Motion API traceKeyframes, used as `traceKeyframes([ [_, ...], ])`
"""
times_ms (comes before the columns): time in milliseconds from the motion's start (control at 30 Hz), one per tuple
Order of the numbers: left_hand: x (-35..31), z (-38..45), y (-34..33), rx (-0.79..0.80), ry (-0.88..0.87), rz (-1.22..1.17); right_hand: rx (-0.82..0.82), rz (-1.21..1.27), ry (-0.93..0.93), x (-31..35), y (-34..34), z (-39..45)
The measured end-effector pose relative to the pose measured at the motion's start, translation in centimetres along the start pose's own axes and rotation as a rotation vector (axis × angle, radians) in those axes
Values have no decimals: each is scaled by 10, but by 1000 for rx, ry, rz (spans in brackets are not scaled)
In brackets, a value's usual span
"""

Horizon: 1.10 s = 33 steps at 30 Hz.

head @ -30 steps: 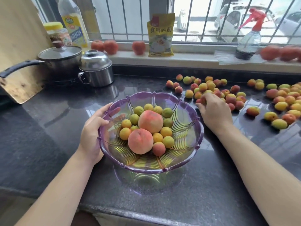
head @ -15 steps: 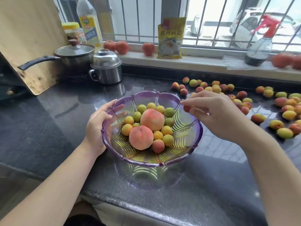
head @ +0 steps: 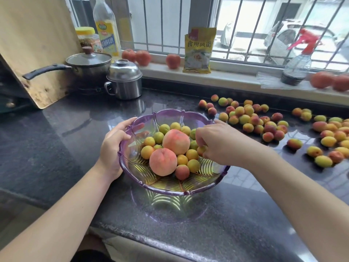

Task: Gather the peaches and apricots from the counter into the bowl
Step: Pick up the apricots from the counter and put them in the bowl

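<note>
A purple see-through bowl [head: 170, 188] stands on the dark counter and holds two large peaches [head: 163, 161] and several small apricots. My left hand [head: 113, 146] grips the bowl's left rim. My right hand [head: 217, 142] is inside the bowl on its right side, fingers curled down around a small apricot [head: 201, 149] among the fruit. Many loose apricots [head: 251, 120] lie on the counter to the right of the bowl.
A steel lidded mug [head: 124, 80] and a saucepan [head: 88, 63] stand at the back left beside a wooden board [head: 37, 44]. On the windowsill sit tomatoes [head: 172, 60], a yellow packet [head: 199, 50], an oil bottle [head: 106, 27] and a spray bottle [head: 298, 61].
My right hand came from the apricot pile on the counter, passed over the bowl's rim with a fruit and now sits low inside the bowl. My left hand stayed on the rim.
</note>
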<state>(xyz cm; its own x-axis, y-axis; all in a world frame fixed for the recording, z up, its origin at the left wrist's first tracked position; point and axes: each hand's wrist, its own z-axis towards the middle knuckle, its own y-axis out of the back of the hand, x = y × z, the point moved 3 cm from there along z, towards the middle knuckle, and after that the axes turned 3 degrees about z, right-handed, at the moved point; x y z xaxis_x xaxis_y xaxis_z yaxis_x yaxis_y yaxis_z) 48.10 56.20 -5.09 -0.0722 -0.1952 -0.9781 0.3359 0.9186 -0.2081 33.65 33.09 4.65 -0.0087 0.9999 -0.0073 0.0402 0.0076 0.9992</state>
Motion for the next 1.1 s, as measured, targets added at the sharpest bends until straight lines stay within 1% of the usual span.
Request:
traceKeyframes([
  [100, -2, -1, -1, -2, 2, 6, 12, -79, -10, 4, -2, 1],
  [200, -5, -3, -3, 8, 2, 9, 53, -79, -26, 4, -4, 3],
  [300, -8, -5, -6, 10, -2, 3, 39, -102, -4, 5, -7, 8],
  [500, -8, -4, -7, 25, -12, -6, 12, -38, 18, 1, -1, 2],
  [567, -6, -2, -6, 27, -21, -7, -84, 78, -36, -11, 11, -5],
  [667, -4, 0, -6, 35, -33, -13, -393, 331, -212, -51, 27, -13],
  [733, -4, 0, -6, 36, -33, -22, -544, 392, -374, -84, 21, -14],
  [800, -3, 0, -5, 34, -33, -22, -554, 311, -483, -111, 1, -6],
  [833, -3, 0, -5, 34, -33, -18, -528, 252, -493, -120, -11, 0],
  [1033, -3, 1, -3, 44, -33, -1, -433, -233, -323, -125, -55, 49],
  [1100, -3, 1, -4, 44, -25, -16, -385, -303, -289, -125, -62, 64],
])
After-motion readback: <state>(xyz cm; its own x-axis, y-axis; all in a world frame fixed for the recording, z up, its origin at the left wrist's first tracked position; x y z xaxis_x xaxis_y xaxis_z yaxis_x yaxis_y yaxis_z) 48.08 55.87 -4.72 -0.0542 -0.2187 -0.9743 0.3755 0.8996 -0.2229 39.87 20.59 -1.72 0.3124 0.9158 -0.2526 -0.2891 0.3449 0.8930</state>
